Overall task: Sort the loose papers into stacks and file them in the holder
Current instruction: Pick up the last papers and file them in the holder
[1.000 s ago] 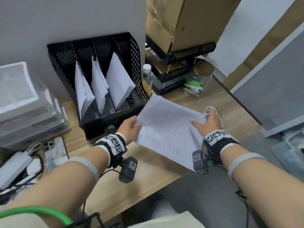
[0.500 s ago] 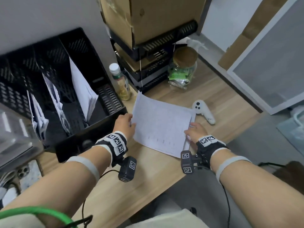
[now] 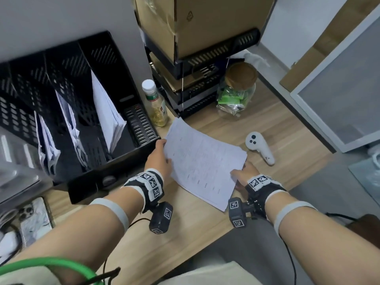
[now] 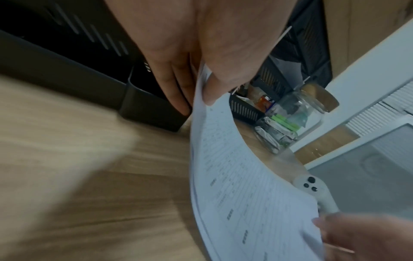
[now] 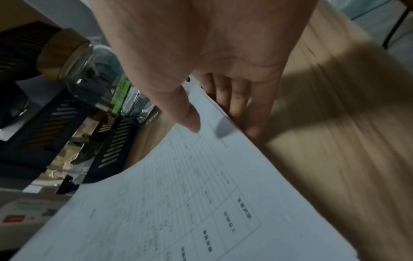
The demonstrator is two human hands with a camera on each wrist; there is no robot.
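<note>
Both hands pinch the paper stack (image 3: 203, 161) at opposite edges, left hand (image 3: 159, 159) & right hand (image 3: 243, 171), thumb on top w/ fingers beneath, just over the table (image 3: 185, 233) beside the holder (image 3: 86, 128). Sheets bow in the middle (thin grip), so they could fan out or snag a divider going in.

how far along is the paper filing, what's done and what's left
Done: three slots of the black holder already have paper bundles standing in them. In hand: the left hand and right hand each pinch an edge of one more paper stack over the desk. Left: getting that stack into the holder. No other loose sheets show on the desk.
</note>
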